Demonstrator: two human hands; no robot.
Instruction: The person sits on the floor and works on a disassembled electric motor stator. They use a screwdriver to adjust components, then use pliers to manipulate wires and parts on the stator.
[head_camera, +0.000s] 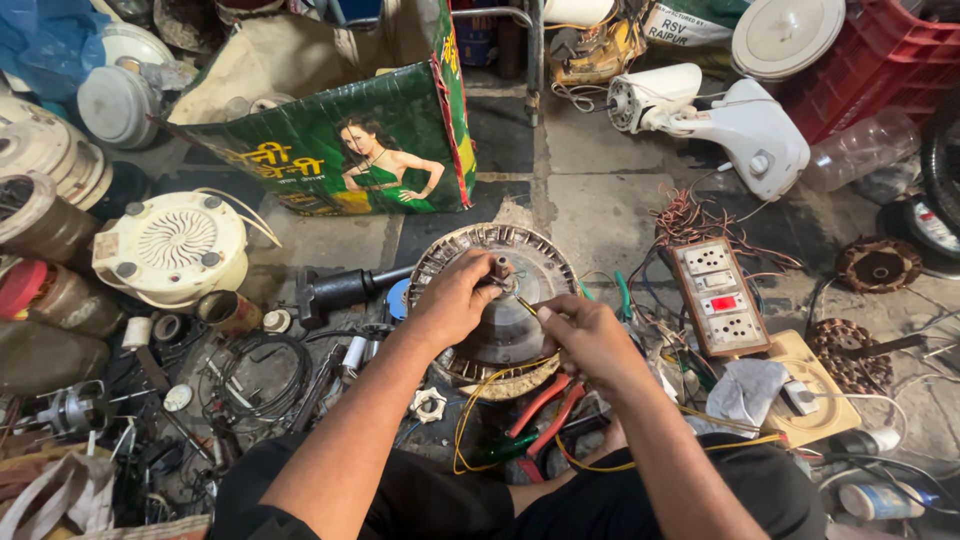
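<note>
At far left, a cream motor housing (170, 247) with a vented top rests on the floor (590, 190), with jars and loose coils of wire beside it. Behind it a green printed bag (340, 150) stands open. A black tool handle (345, 288) lies just left of the work.

The fan motor (500, 305) sits on the floor at centre, directly in front of the person. It is a round, flat, grey metal disc with a ribbed rim, worn and dusty, and a short shaft (500, 266) rises from its hub. Yellow wires (480, 400) trail from its near edge toward the person's lap.

The left hand (455, 298) lies over the hub, fingers closed around the base of the shaft. The right hand (580, 330) is just right of the hub, fingers pinched narrow on a thin yellow-tipped lead (524, 305) that points toward the shaft. The two hands are near each other but apart.

Red-handled pliers (545, 405) lie touching the motor's near right edge. Farther right, a switch-and-socket board (720, 295) lies among copper wire, close to the motor's rim. A white fan body (740, 125) lies well behind it.

Open room: a bare patch of floor lies behind the motor. The left, right and near sides are crowded with parts and wire up to the rim.
</note>
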